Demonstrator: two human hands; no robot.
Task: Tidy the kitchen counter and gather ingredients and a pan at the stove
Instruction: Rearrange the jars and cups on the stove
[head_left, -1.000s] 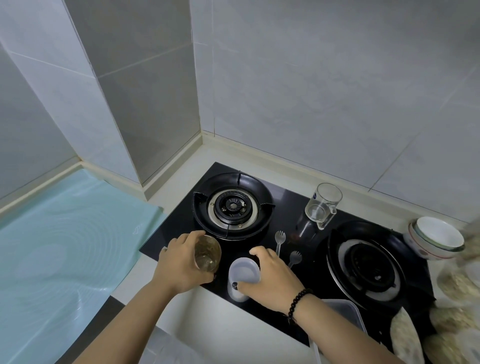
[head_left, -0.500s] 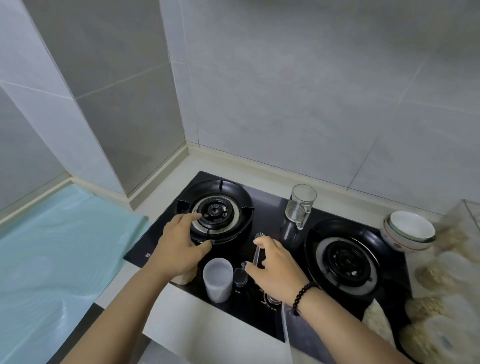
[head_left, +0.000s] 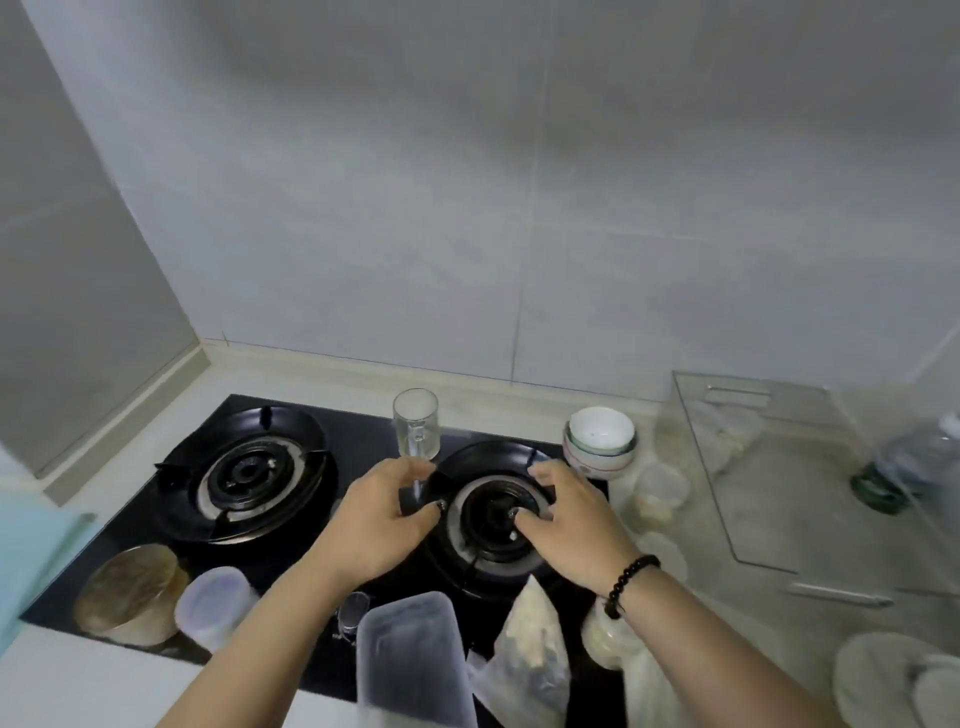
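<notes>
Blue mat at far left edge of counter, blurred. Black glass stove sits in the pale counter, two burners. Left burner bare, black round grate with steel ring. At stove's front left corner a round brownish jar with a tan lid, and just beside it on the right a small translucent white cup, lid on. Clear glass mug stands upright at back between the burners, looks empty. Left hand over the gap between burners, fingers curled, pinching a thin clear handle that rises toward the mug; what the handle belongs to, cannot tell. Below the left wrist a small clear item on the glass, too blurred to name. Tall clear plastic tub at front centre, near the camera. Right burner partly covered by both hands. Right hand over it, fingers bent and spread, fingertips near the burner cap; holding anything or not, cannot tell. Black bead bracelet on right wrist. Clear bag of pale food on stove's front right. Stacked bowls, white inside, just right of the stove at back. Round lidded tubs of pale food further right on counter. Clear glass board lies flat at right. Dark green bottle at far right, blurred.
</notes>
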